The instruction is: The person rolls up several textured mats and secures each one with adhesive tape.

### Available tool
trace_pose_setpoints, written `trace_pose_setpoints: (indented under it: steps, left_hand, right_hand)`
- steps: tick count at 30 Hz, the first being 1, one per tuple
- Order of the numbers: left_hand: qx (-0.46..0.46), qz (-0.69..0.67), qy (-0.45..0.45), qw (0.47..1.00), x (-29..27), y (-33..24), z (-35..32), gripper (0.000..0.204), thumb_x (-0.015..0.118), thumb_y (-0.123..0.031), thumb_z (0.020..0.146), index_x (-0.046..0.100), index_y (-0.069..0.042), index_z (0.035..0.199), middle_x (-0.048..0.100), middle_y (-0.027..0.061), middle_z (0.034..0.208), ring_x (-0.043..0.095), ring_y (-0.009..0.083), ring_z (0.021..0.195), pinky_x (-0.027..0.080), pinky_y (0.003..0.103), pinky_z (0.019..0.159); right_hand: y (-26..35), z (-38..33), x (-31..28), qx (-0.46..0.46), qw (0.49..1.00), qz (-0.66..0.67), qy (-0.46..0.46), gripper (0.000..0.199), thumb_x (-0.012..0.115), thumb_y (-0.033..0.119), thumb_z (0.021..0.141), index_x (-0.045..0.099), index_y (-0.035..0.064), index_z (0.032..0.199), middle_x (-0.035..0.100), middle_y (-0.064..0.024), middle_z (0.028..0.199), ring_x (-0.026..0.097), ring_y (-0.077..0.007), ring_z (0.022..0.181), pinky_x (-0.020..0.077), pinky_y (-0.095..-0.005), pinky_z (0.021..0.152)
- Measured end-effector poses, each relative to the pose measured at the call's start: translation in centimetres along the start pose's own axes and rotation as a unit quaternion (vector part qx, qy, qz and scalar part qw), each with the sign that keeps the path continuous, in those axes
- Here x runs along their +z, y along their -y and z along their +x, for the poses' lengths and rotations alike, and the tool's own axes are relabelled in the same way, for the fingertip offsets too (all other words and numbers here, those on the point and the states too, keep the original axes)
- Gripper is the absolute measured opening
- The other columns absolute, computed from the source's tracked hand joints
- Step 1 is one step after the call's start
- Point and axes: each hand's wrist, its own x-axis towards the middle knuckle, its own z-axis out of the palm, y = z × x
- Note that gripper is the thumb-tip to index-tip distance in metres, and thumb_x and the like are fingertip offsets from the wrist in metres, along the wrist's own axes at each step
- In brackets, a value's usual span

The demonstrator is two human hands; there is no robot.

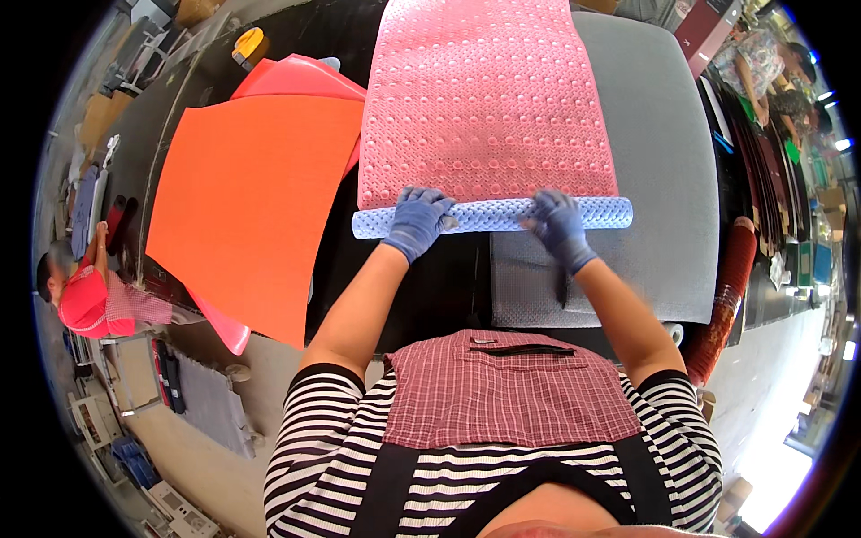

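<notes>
A light blue mat rolled into a tube (pixel 491 217) lies across the near end of a pink mat (pixel 489 117) with rows of round bumps. My left hand (pixel 417 222), in a blue glove, is closed around the left part of the roll, its thumb on the near side. On the right part, my right hand (pixel 558 226), gloved alike and slightly blurred, has its fingers curled over the roll. Whether the blue roll and the pink mat are joined cannot be made out.
Orange sheets (pixel 251 197) lie to the left over pinkish-red ones. A grey mat (pixel 646 161) spreads on the right of the black table (pixel 395 305), beside a dark red roll (pixel 731 287). Yellow tape (pixel 250 45) sits far left. A co-worker in red (pixel 94 300) is at left; other people are far right.
</notes>
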Motion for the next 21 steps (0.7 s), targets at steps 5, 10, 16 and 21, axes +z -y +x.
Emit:
trace_pose_setpoints:
  steps: [5, 10, 16, 21]
  left_hand:
    - [-0.01, -0.028, -0.03, 0.999, 0.0, -0.3, 1.5, 0.042, 0.07, -0.045, 0.083, 0.07, -0.018, 0.116, 0.066, 0.0051, 0.114, 0.056, 0.0272, 0.116, 0.036, 0.045, 0.106]
    - [-0.023, 0.024, -0.177, 0.984, 1.7, -2.4, 1.6, 0.04, 0.069, -0.043, 0.084, 0.065, -0.018, 0.116, 0.063, 0.0036, 0.111, 0.057, 0.0245, 0.112, 0.038, 0.048, 0.102]
    - [-0.038, 0.117, 0.05, 0.991, 2.8, 3.2, 8.2, 0.017, 0.06, -0.029, 0.087, 0.072, -0.017, 0.089, 0.068, 0.0031, 0.104, 0.063, 0.0231, 0.103, 0.05, 0.045, 0.086]
    - [-0.039, 0.017, -0.077, 0.996, 2.2, 2.3, 10.7, 0.033, 0.061, -0.038, 0.091, 0.068, -0.008, 0.101, 0.067, 0.0112, 0.105, 0.061, 0.0357, 0.1, 0.047, 0.05, 0.089]
  right_hand:
    - [-0.8, 3.1, -0.4, 0.012, 0.996, -0.052, 0.068, 0.043, 0.079, 0.039, 0.079, 0.072, 0.0126, 0.111, 0.07, -0.0076, 0.114, 0.06, -0.0309, 0.112, 0.0417, -0.047, 0.102]
    - [-2.2, 8.5, -1.9, 0.044, 0.972, -0.017, 0.229, 0.051, 0.077, 0.047, 0.078, 0.071, 0.0098, 0.113, 0.07, -0.0092, 0.115, 0.059, -0.0336, 0.114, 0.0479, -0.0437, 0.095]
    - [1.2, 7.4, -0.4, -0.022, 0.979, -0.173, 0.103, 0.054, 0.066, 0.05, 0.089, 0.063, 0.0117, 0.127, 0.056, -0.0084, 0.139, 0.048, -0.03, 0.131, 0.0291, -0.0532, 0.115]
    - [-2.7, 10.5, 0.1, -0.006, 0.994, -0.083, 0.066, 0.045, 0.063, 0.047, 0.091, 0.063, 0.013, 0.12, 0.062, -0.0111, 0.125, 0.052, -0.0317, 0.126, 0.0328, -0.0498, 0.109]
